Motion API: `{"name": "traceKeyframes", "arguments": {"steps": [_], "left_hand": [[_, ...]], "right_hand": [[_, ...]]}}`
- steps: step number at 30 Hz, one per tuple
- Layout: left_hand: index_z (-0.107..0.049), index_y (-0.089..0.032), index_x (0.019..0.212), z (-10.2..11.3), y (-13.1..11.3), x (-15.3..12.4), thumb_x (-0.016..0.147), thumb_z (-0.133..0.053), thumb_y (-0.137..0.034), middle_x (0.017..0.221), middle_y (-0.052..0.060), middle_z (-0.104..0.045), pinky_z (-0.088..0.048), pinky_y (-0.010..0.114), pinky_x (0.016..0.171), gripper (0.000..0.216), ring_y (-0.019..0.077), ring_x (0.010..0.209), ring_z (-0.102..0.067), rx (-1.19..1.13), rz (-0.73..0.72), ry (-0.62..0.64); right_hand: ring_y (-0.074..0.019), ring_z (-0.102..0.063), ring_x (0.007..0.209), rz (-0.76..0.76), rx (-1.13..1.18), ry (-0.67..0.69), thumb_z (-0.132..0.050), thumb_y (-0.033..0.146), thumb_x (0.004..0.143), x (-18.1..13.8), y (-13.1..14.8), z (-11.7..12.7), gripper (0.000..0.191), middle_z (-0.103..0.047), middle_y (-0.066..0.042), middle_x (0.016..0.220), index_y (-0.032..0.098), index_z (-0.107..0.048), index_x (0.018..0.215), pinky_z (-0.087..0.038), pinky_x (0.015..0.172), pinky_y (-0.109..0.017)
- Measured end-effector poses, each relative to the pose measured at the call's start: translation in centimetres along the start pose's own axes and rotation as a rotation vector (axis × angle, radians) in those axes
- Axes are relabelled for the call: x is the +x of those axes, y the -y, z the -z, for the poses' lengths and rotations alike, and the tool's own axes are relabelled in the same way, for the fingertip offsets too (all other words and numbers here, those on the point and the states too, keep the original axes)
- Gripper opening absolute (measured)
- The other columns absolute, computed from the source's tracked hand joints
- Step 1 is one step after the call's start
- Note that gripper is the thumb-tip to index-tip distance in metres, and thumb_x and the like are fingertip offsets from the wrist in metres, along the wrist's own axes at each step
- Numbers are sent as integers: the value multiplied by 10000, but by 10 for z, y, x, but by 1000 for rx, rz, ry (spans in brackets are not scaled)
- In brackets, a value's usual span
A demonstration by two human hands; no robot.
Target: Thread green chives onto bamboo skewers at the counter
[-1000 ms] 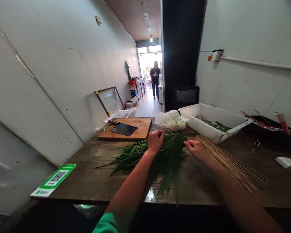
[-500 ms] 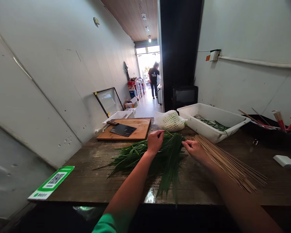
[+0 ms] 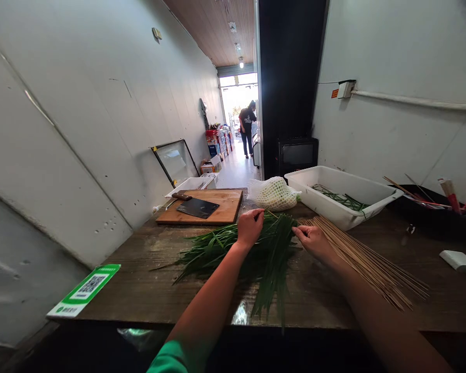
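A heap of long, flat green Chinese chives [image 3: 209,248] lies on the dark wooden table, and one bunch [image 3: 274,269] hangs toward the front edge. Above the heap, my left hand [image 3: 251,228] is closed in a pinch at the end of a thin bamboo skewer [image 3: 271,213], which runs toward the top of the bunch. From the other side, my right hand [image 3: 310,237] pinches the bunch's upper right end between thumb and fingers. Just right of that hand, loose bamboo skewers [image 3: 365,254] lie fanned out, partly behind my right forearm.
Behind the chives, a cleaver [image 3: 198,207] rests on a wooden cutting board [image 3: 229,199]. Beside it are a net-wrapped bundle [image 3: 274,192] and a white tub [image 3: 337,207] holding some green pieces. A black tray [image 3: 415,217] with brushes stands right. A person [image 3: 247,127] stands in the far doorway.
My hands, the skewer and the bunch keep nearly the same places; the whole view has shifted slightly. In the doorway, the person now leans toward the right.
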State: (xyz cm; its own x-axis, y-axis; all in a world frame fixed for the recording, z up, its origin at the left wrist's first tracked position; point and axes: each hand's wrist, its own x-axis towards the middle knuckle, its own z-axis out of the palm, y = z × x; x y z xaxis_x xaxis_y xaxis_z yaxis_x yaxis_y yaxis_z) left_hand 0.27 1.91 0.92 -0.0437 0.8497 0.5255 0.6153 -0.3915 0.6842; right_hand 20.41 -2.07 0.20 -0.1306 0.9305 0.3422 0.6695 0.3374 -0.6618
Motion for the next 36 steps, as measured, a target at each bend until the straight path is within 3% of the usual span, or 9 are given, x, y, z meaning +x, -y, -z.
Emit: {"name": "traceKeyframes", "arguments": {"steps": [7, 17, 24, 26, 29, 31, 36], "left_hand": [[-709, -172, 936, -3, 2, 1, 836, -541, -208, 887, 43, -729, -483, 265, 796, 199, 144, 825, -654, 36, -32, 13], [-682, -212, 1018, -5, 12, 0, 881, -489, -196, 1032, 45, -704, -458, 291, 902, 237, 149, 972, -635, 209, -188, 50], [-683, -210, 1020, -2, -8, -11, 877, -488, -232, 1035, 40, -705, -460, 264, 890, 243, 150, 962, -641, 159, -342, 277], [-683, -204, 1014, 4, -8, -10, 882, -475, -244, 1040, 46, -704, -452, 268, 900, 250, 155, 971, -640, 179, -314, 251], [-685, -190, 1004, 17, -4, -4, 900, -439, -278, 1015, 71, -708, -441, 309, 901, 281, 182, 951, -645, 286, -161, 99], [-688, -188, 998, 26, -2, 0, 908, -421, -321, 991, 77, -712, -448, 311, 871, 312, 191, 933, -647, 297, -105, 80], [-634, -202, 1138, 34, -11, -2, 871, -458, -446, 954, 39, -709, -466, 235, 744, 403, 152, 825, -634, 79, -188, 338]], "right_hand": [[-104, -350, 477, -22, -12, -3, -380, 532, 803, 2, -5, -4, 467, -340, 31, 458, 179, -480, 515, -229, 488, -243], [-111, -392, 490, -24, -32, -19, -385, 490, 817, 2, -9, -9, 459, -424, 15, 469, 170, -561, 538, -248, 493, -241], [-111, -387, 493, -33, -20, -30, -382, 485, 824, 0, -3, -8, 440, -417, 20, 482, 179, -512, 535, -243, 498, -241], [-109, -387, 493, -32, -15, -27, -385, 491, 825, 0, -3, -7, 443, -414, 23, 482, 179, -510, 537, -245, 499, -240], [-106, -387, 500, -18, -1, -44, -393, 504, 827, 0, -2, -5, 457, -395, 27, 481, 178, -485, 521, -252, 502, -237], [-106, -389, 508, -11, 26, -89, -401, 515, 828, 0, -2, -3, 461, -388, 29, 487, 177, -481, 524, -261, 504, -235], [-106, -399, 541, -9, 207, -307, -435, 528, 828, 2, -5, 11, 422, -425, 25, 541, 169, -541, 635, -311, 522, -226]]}}
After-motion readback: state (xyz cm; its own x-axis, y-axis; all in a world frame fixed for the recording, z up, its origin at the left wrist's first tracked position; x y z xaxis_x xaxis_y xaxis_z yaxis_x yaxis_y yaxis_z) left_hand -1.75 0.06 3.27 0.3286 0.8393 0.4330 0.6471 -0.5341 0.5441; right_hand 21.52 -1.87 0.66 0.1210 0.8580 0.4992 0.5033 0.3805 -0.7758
